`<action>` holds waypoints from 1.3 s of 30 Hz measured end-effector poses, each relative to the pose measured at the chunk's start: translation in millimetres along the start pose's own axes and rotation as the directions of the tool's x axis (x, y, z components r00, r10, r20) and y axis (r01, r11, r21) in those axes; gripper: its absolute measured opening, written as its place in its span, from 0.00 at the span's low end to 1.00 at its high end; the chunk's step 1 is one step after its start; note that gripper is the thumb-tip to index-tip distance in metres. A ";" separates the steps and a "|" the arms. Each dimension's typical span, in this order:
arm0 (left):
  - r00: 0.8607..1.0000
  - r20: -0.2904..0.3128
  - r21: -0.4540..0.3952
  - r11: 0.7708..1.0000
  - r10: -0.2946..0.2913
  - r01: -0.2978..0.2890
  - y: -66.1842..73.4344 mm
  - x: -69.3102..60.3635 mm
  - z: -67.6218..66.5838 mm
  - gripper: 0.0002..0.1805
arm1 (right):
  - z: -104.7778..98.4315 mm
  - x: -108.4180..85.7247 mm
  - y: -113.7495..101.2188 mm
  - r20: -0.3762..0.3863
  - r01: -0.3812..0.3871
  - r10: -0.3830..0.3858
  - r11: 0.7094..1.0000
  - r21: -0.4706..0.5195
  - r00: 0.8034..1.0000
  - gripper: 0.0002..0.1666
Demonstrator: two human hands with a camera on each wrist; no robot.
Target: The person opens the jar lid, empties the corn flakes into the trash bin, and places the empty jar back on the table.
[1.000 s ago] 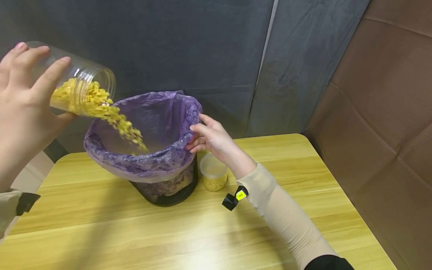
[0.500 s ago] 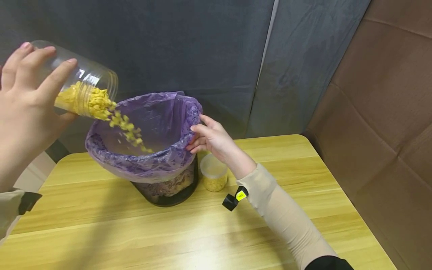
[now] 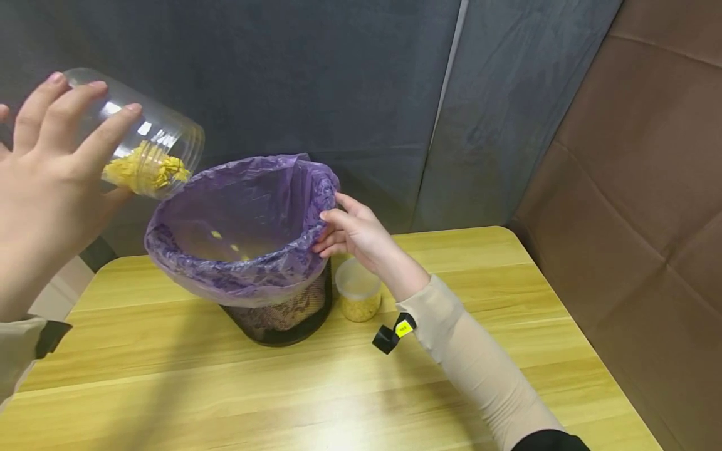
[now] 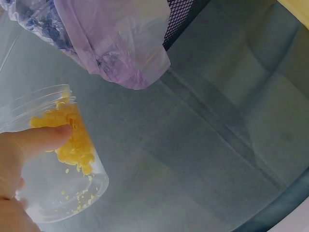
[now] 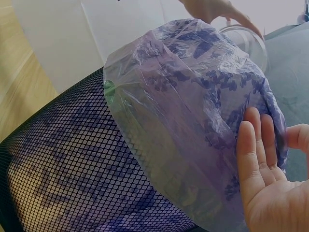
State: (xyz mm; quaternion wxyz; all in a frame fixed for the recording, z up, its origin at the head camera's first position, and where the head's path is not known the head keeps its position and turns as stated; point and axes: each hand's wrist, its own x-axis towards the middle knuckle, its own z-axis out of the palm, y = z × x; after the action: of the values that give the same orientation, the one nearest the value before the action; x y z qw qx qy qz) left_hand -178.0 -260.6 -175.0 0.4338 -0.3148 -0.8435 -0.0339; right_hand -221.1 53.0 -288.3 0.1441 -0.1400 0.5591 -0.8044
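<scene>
My left hand (image 3: 62, 153) grips a clear plastic jar (image 3: 160, 122), tilted with its mouth down toward the bin. Yellow flakes (image 3: 138, 168) lie along its lower side, and smaller crumbs cling near the base in the left wrist view. A purple plastic bag (image 3: 242, 275) lines the black mesh bin (image 3: 276, 322), folded over the rim. A few flakes are in the air inside the bin's opening; its bottom is hidden. At the bin's right rim, my right hand (image 3: 363, 235) pinches the bag edge, thumb on one side and fingers (image 5: 247, 150) on the outside.
A small lidded tub (image 3: 359, 291) of yellow bits stands right of the bin, under my right wrist. The wooden table (image 3: 366, 388) meets a grey fabric partition (image 3: 282, 75) behind and a brown padded panel (image 3: 637, 188) at right. A black strap hangs from my right cuff.
The stream of flakes from the jar has thinned to a few falling pieces, and the jar holds fewer. My left hand has shifted slightly right with the jar. The right hand keeps its place.
</scene>
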 end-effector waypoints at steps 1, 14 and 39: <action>1.000 -0.003 -0.001 1.000 0.003 -0.003 0.5 0.2 0.1 0.55 | 0.0 -0.1 -0.1 -0.001 0.000 0.000 1.000 0.001 1.000 0.32; 0.999 -0.010 -0.006 0.999 0.032 -0.032 3.9 -0.1 0.2 0.54 | -0.8 -0.6 0.0 -0.001 -0.004 0.004 1.000 0.008 1.000 0.34; 0.990 0.007 0.005 0.990 0.139 -0.139 8.4 1.4 -0.7 0.60 | -1.7 -0.3 -0.5 -0.015 -0.015 0.015 1.000 0.021 1.000 0.36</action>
State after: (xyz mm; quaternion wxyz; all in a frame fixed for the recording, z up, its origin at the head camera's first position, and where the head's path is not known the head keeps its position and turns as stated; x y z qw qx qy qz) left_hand -173.4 -253.4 -175.3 0.4330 -0.3720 -0.8210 -0.0002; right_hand -221.5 54.7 -288.4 0.1474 -0.1281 0.5528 -0.8101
